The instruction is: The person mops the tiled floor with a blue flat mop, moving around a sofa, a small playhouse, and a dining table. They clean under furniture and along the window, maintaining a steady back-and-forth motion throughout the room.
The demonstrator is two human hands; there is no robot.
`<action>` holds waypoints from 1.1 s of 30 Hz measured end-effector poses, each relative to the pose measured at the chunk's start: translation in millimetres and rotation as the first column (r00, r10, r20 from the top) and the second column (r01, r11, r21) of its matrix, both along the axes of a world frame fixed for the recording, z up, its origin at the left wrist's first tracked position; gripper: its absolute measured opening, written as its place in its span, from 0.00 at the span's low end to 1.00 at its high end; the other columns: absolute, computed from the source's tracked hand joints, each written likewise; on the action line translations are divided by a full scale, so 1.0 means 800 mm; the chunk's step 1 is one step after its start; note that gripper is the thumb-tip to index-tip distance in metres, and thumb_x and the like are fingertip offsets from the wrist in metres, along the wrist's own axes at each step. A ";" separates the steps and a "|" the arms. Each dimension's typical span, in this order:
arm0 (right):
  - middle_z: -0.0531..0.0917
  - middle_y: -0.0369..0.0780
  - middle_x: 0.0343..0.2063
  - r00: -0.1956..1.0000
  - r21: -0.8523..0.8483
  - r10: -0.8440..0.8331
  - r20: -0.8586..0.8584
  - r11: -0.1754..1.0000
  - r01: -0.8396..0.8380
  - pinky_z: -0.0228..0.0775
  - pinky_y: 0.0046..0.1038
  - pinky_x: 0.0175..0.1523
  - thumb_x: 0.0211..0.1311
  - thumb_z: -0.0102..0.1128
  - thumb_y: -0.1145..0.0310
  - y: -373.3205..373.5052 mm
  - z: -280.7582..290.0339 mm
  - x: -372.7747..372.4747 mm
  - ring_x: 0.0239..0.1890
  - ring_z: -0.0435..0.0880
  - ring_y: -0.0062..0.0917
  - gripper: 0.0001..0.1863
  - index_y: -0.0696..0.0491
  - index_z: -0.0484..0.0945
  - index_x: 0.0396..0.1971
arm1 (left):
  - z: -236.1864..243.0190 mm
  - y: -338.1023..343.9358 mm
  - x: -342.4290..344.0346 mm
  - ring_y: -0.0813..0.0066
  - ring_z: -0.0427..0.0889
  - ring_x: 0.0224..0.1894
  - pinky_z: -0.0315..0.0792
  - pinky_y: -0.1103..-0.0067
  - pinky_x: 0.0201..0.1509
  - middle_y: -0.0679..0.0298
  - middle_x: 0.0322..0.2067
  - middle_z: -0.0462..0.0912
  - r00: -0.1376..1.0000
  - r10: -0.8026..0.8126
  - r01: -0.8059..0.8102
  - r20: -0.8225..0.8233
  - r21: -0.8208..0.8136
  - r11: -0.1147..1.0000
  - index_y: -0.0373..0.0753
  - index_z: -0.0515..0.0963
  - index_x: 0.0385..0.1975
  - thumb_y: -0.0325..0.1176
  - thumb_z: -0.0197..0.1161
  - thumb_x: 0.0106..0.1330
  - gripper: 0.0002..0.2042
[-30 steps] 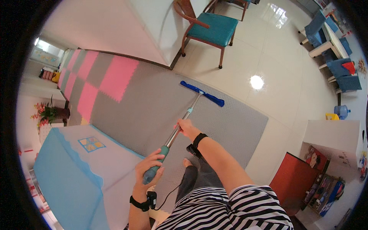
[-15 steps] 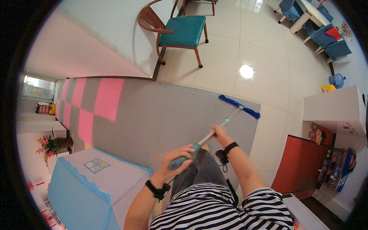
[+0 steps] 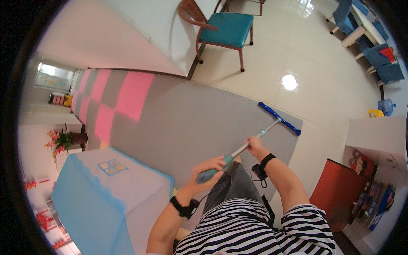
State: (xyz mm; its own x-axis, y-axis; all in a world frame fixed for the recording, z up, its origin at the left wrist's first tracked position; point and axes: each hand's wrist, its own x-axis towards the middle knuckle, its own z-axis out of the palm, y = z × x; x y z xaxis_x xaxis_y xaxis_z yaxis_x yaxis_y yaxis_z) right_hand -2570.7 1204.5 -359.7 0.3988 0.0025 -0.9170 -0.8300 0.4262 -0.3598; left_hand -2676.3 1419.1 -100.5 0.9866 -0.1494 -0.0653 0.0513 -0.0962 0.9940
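A long mop lies slantwise before me, its blue fringed head point(image 3: 279, 118) resting on the grey mat point(image 3: 204, 114) close to the mat's right edge. My left hand point(image 3: 206, 172) is wrapped round the green grip point(image 3: 207, 175) at the near end of the handle. Further down, the fingers of my right hand point(image 3: 256, 146) close round the pale metal pole point(image 3: 241, 149). Both wrists wear black bands with a small device.
A wooden chair point(image 3: 227, 29) with a teal seat stands on the tiles beyond the mat. At near left is a pink and blue play tent point(image 3: 91, 199). A red-brown panel point(image 3: 335, 193) and a white cabinet point(image 3: 374, 131) are on the right. Pink tiles point(image 3: 135, 95) continue leftward.
My view has turned slightly, so the room appears shifted right and tilted. Both hands keep their hold on the mop, whose head stays at nearly the same spot on the mat.
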 end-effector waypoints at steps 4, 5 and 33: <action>0.80 0.47 0.30 0.972 0.122 0.232 0.040 0.964 -0.236 0.80 0.36 0.33 0.66 0.49 0.76 0.139 0.043 -0.039 0.31 0.84 0.36 0.05 0.62 0.72 0.33 | 0.070 0.070 -0.063 0.56 0.82 0.53 0.73 0.67 0.60 0.53 0.40 0.85 0.991 0.110 -0.123 0.070 0.226 0.966 0.32 0.80 0.30 0.20 0.67 0.55 0.05; 0.81 0.47 0.31 0.968 0.151 0.251 -0.007 0.957 -0.247 0.80 0.36 0.32 0.65 0.50 0.76 0.176 0.054 -0.050 0.31 0.84 0.35 0.05 0.62 0.72 0.32 | 0.090 0.083 -0.078 0.55 0.84 0.50 0.74 0.67 0.59 0.53 0.38 0.86 0.986 0.147 -0.164 0.075 0.314 0.935 0.32 0.80 0.30 0.20 0.67 0.53 0.06; 0.76 0.46 0.32 0.999 0.109 0.020 -0.034 0.994 -0.016 0.78 0.39 0.46 0.60 0.51 0.73 -0.053 -0.005 -0.125 0.35 0.78 0.36 0.08 0.60 0.66 0.36 | -0.012 0.007 -0.080 0.57 0.73 0.63 0.65 0.64 0.67 0.58 0.49 0.82 0.962 -0.269 0.264 -0.038 -0.113 0.958 0.35 0.79 0.37 0.23 0.65 0.61 0.06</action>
State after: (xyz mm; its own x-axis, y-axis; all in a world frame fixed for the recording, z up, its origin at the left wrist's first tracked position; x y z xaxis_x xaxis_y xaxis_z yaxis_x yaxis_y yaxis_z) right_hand -2670.8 1161.9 -364.0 0.3651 0.1100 -0.9245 -0.8494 0.4459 -0.2824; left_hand -2740.5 1425.1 -110.2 0.9057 -0.4153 -0.0854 0.0903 -0.0079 0.9959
